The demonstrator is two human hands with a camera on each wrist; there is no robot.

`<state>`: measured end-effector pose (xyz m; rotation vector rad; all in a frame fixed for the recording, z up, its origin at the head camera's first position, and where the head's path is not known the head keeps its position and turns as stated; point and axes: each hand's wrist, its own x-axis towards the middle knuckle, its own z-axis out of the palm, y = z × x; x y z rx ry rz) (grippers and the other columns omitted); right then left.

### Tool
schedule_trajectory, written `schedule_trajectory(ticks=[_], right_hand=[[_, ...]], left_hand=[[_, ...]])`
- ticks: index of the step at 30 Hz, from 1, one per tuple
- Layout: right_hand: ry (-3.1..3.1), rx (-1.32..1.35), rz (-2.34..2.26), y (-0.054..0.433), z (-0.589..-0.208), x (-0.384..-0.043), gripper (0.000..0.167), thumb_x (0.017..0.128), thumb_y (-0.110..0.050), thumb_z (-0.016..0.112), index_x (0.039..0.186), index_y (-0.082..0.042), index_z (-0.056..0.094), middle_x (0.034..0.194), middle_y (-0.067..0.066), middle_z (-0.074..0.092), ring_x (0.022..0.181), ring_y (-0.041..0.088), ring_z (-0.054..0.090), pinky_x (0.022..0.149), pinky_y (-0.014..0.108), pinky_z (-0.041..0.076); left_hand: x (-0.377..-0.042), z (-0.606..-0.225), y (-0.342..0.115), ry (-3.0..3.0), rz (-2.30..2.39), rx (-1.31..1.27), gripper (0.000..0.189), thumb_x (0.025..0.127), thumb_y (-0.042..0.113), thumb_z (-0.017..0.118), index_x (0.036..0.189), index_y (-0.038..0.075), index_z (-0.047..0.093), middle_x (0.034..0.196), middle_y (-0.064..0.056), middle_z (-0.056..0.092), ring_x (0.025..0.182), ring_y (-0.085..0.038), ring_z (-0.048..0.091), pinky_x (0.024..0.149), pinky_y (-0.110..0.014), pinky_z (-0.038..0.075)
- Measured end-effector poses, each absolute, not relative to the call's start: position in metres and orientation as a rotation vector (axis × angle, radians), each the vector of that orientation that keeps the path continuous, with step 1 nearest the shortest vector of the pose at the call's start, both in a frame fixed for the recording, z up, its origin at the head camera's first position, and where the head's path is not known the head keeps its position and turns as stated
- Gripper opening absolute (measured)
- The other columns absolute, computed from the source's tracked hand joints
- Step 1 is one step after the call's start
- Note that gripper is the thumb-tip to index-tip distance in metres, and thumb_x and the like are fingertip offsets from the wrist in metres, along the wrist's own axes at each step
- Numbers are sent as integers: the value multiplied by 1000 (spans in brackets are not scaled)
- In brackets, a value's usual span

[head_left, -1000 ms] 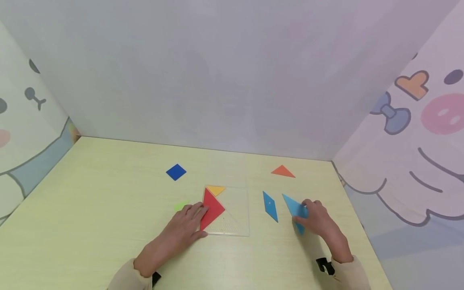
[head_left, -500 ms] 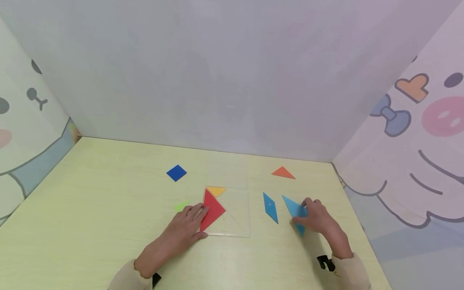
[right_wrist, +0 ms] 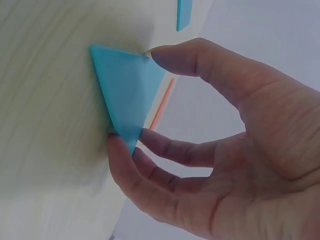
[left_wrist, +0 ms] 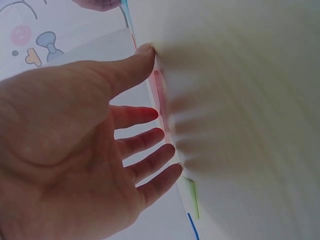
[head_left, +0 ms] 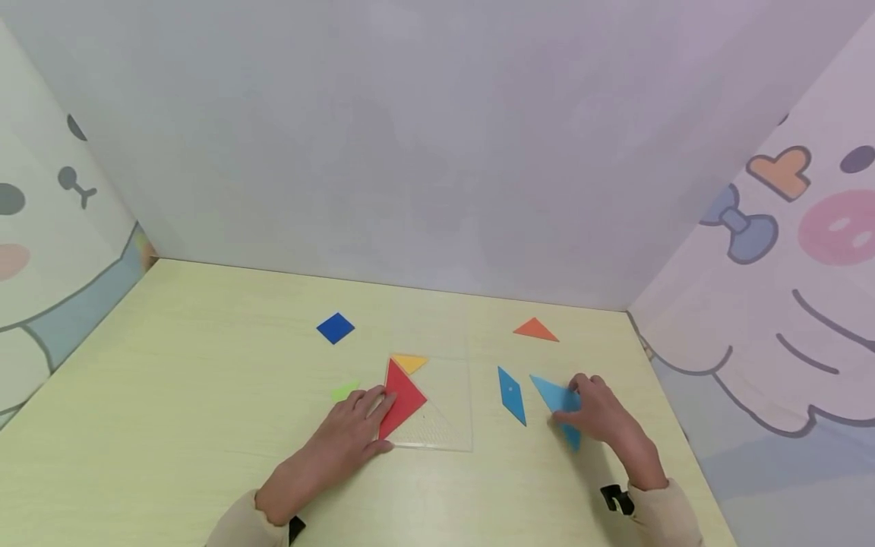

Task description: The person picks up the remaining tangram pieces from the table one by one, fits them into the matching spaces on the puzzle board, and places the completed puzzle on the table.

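In the head view, a clear square tray point(head_left: 447, 380) lies on the table with a red triangle point(head_left: 405, 399) along its left side and a small yellow triangle point(head_left: 410, 363) at its upper left. My left hand point(head_left: 350, 427) rests at the tray's left edge, its fingertips over the red piece and its thumb at the lower corner. The left wrist view shows those fingers point(left_wrist: 142, 142) spread and fairly straight. Further right, my right hand point(head_left: 593, 409) holds a light blue triangle point(right_wrist: 125, 87) by its edges, thumb on one side and fingers on the other, low over the table.
Between tray and right hand lies a blue parallelogram point(head_left: 511, 396). An orange triangle point(head_left: 536, 330) is behind it to the right. A dark blue square point(head_left: 336, 328) lies back left, and a green piece point(head_left: 345, 391) is partly hidden by the left hand. A wall point(head_left: 410, 190) closes the back.
The light blue triangle has turned slightly counterclockwise in my right hand. My left hand stays at the tray, and the other pieces keep their places; the head view has shifted a little.
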<state>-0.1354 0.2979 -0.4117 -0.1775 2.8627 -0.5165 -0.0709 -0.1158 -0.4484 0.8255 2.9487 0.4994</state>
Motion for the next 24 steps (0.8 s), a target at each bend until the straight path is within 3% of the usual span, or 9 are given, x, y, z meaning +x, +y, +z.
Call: schedule_trajectory(ticks=[24], right_hand=[[2914, -336, -536, 304, -420, -134, 60, 77, -20, 90, 119, 9, 59, 108, 23, 57, 90, 30, 55, 78, 48, 53]], left_hand=[[-70, -448, -116, 2938, 490, 817, 72, 92, 33, 78, 149, -1, 49, 148, -20, 48, 130, -37, 48, 101, -53, 48]])
